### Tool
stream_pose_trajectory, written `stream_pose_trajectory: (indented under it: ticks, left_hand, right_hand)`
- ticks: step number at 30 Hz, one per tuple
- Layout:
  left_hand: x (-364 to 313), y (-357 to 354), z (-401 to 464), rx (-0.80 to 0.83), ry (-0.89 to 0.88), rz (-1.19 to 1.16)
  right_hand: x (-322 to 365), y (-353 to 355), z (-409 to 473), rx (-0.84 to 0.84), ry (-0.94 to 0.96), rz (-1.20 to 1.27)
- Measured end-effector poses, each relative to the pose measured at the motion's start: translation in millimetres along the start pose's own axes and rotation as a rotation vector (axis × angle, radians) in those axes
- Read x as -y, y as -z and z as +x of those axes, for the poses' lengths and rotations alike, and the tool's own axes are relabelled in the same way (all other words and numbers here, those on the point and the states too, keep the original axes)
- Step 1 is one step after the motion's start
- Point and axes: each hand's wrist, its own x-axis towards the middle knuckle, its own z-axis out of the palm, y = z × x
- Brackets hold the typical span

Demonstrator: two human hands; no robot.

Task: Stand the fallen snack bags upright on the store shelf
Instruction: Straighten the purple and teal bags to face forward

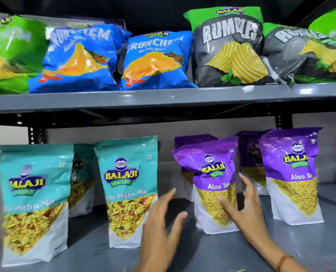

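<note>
On the lower grey shelf (292, 244) stand two teal Khatta Mitha Mix bags in front (33, 203) (128, 191), with another teal bag (80, 181) behind. A purple Aloo Sev bag (210, 173) stands upright at centre right, leaning slightly. My right hand (243, 211) is spread open just in front of its lower right part, fingers apart, touching or nearly touching it. My left hand (161, 230) hovers open between the middle teal bag and that purple bag, holding nothing. A second front purple bag (292, 173) stands further right, with more purple bags behind.
The upper shelf (163, 99) carries green, blue Crunchem (153, 59) and grey Rumbles (228, 48) chip bags, leaning against each other. Black slotted uprights hold the shelves. A white object shows at the far right edge of the lower shelf.
</note>
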Motion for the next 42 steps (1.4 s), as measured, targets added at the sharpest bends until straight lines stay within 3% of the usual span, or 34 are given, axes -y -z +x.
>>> stream_pose_trajectory:
  ticks: [2,5,8,11,13,15,26,29,31,34,37,39,42]
  left_hand:
    - [11.6,31.8,1.6,-0.207,-0.097,0.029]
    - [42.1,73.6,2.3,-0.352,0.033,0.024]
    - [78.7,98.6,0.5,-0.235,0.28,-0.062]
    - [116.8,116.4,0.9,0.066,0.508,-0.155]
    - [131.0,119.9,1.4,0.278,0.612,-0.2]
    - [139.6,120.8,3.4,0.37,0.641,-0.258]
    - [131.1,114.5,-0.5,0.22,0.606,-0.075]
    - [127.5,116.0,-0.4,0.234,0.62,-0.103]
    - [121.5,115.6,-2.5,0.221,0.613,-0.128]
    - [106.3,126.0,-9.5,0.061,0.542,-0.102]
    - [98.8,165.4,-17.2,-0.235,0.321,-0.02]
    - [103.0,201.4,-16.0,-0.418,0.214,0.077]
    - [124.4,249.2,-10.6,-0.601,0.247,0.186]
  right_hand:
    - [29.9,-17.5,-19.1,-0.082,0.255,-0.015]
    - [67.6,-56.4,-45.5,0.107,0.405,-0.079]
    - [84.6,-98.2,-58.9,0.431,0.298,-0.083]
    - [83.4,-132.2,-60.8,0.675,0.117,-0.043]
    - [76.9,-145.2,-60.6,0.755,0.027,0.004]
    - [69.8,-154.8,-61.7,0.773,-0.041,0.057]
    - [25.0,-176.3,-53.2,0.853,-0.187,0.175]
    - [33.0,-171.0,-55.5,0.847,-0.163,0.173]
    - [38.1,-166.2,-55.8,0.75,-0.122,0.143]
    - [54.7,-152.0,-55.2,0.407,0.031,-0.028]
    - [86.1,-142.2,-64.8,0.066,0.336,-0.149]
    - [117.7,-148.2,-80.1,0.062,0.47,-0.096]
    - [166.5,-179.7,-106.5,0.254,0.501,0.005]
